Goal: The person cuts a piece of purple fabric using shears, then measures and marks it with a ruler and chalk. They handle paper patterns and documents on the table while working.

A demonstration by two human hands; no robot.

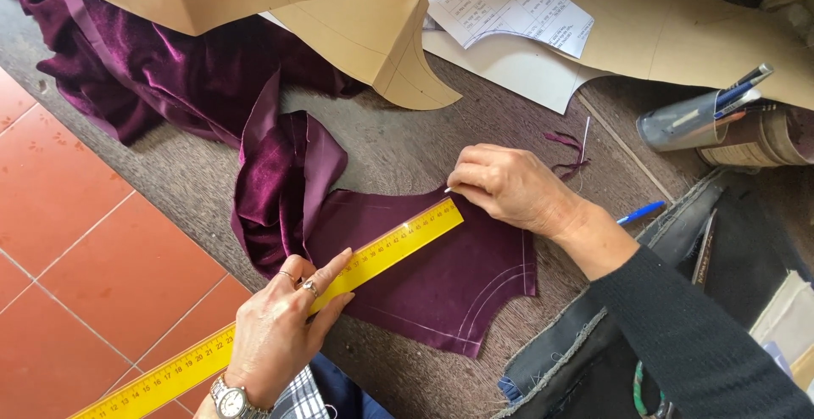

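One yellow ruler (280,304) is lying diagonally, lower-left to upper-right, across one purple velvet piece (441,275) on the counter (186,181); I'm pressing it with my flat left hand (284,321), my right hand (509,186) pinching chalk (448,188).

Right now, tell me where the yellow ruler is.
In the head view, the yellow ruler lies diagonally across the purple velvet piece, pinned under the left hand, its far end just below the right hand.

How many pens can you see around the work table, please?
3: a blue pen beside the right hand, and two pens in the grey holder at right. Others may be hidden.
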